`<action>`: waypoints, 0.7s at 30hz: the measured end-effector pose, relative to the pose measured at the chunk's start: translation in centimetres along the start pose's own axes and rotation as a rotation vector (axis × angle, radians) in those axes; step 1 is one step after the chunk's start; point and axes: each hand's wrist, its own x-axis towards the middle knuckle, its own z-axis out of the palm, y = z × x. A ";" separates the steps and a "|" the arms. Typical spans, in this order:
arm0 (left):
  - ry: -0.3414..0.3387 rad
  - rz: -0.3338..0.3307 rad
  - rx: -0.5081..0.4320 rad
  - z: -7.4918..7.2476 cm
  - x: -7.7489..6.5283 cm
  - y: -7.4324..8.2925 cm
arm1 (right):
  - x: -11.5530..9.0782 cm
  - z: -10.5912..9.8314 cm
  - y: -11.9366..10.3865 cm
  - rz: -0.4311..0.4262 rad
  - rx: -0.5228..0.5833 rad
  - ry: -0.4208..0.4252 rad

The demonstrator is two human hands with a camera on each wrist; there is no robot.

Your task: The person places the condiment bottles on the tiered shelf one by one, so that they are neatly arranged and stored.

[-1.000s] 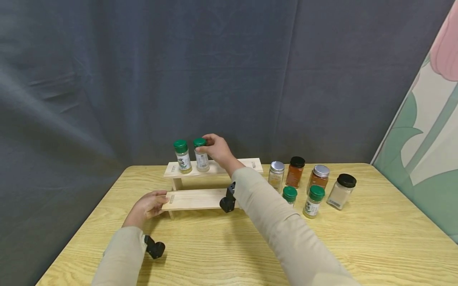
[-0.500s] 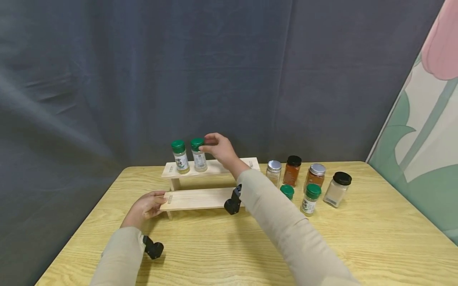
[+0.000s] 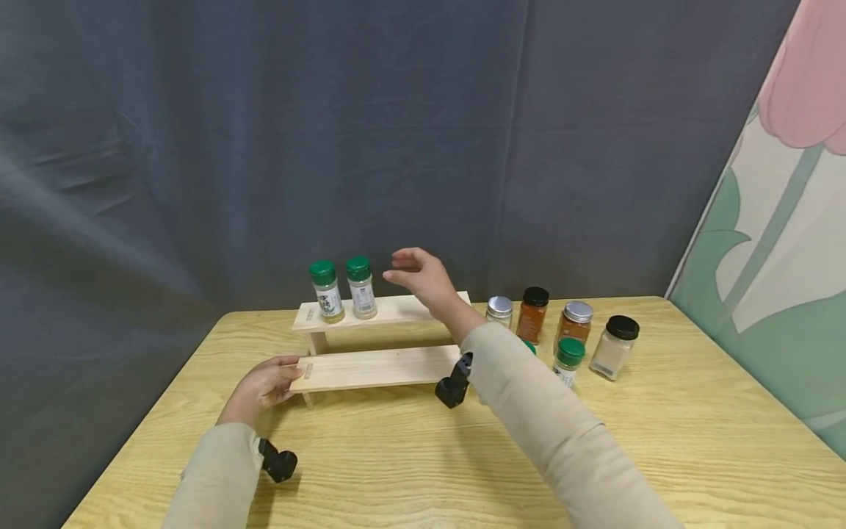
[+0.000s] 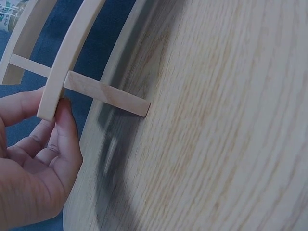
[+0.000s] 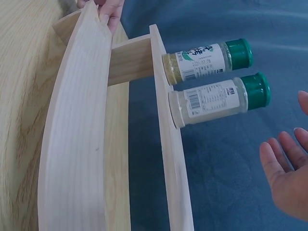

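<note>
A two-tier wooden rack [image 3: 383,369] stands on the table. On its upper shelf, toward the left end, stand two green-capped spice jars side by side: one with yellowish contents [image 3: 327,297] and one with pale contents [image 3: 362,294]. My left hand [image 3: 266,382] pinches the left end of the lower shelf, thumb and fingers on either face, as the left wrist view [image 4: 48,159] also shows. Just right of the pale jar, my right hand [image 3: 426,279] hovers above the upper shelf with relaxed, parted fingers, holding nothing. A gap separates it from the jar in the right wrist view.
Right of the rack stand a silver-capped jar [image 3: 499,310], a black-capped red jar [image 3: 532,319], another silver-capped jar [image 3: 573,323], a green-capped jar [image 3: 568,360] and a black-capped pale jar [image 3: 613,349]. My right sleeve partly hides another green cap [image 3: 529,346]. A dark curtain [image 3: 370,147] hangs behind.
My right hand has let go of the pale spice jar and moved right, away from it. The jar stays on the upper shelf. My left hand keeps its grip; the head view has shifted slightly.
</note>
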 end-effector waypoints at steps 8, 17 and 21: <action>0.002 0.005 0.013 0.0 -0.1 0.0 | -1.5 -1.6 -0.2 -0.019 0.011 -0.001; -0.031 0.016 0.003 -0.1 -0.3 0.0 | -3.4 -3.7 0.2 -0.031 0.034 -0.013; -0.024 0.011 0.015 -0.1 -0.4 -0.1 | -4.7 -4.9 0.2 -0.015 0.000 -0.007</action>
